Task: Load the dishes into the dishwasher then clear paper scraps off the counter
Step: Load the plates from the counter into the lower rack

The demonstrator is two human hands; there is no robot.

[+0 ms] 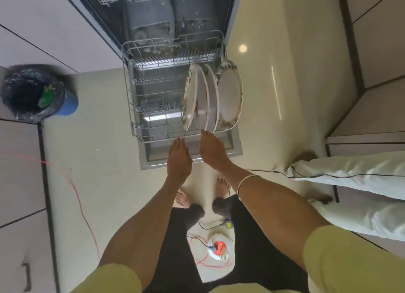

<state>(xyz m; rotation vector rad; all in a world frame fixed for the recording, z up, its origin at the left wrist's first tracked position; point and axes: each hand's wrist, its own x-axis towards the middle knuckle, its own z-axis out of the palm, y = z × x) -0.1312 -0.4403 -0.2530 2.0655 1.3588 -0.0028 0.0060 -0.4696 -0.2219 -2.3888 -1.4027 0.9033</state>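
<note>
Four plates (211, 97) stand on edge in the right side of the pulled-out lower rack (140, 99) of the open dishwasher (153, 18), leaning close together; the rightmost one has a patterned rim. The rack's left part shows only bare wire tines. Both hands hover over the rack's near edge, just below the plates. The left hand (178, 159) is flat with straight fingers, holding nothing. The right hand (211, 149) reaches toward the bottom edge of the plates, its fingertips just beside them; whether they touch cannot be told, and the fingers look relaxed, not curled round anything. A bangle (247, 183) sits on the right wrist. A lined bin (37, 95) stands on the floor to the left. Another person's leg (350, 172) in pale trousers is at the right. Red and black cables (85, 216) trail across the floor.
</note>
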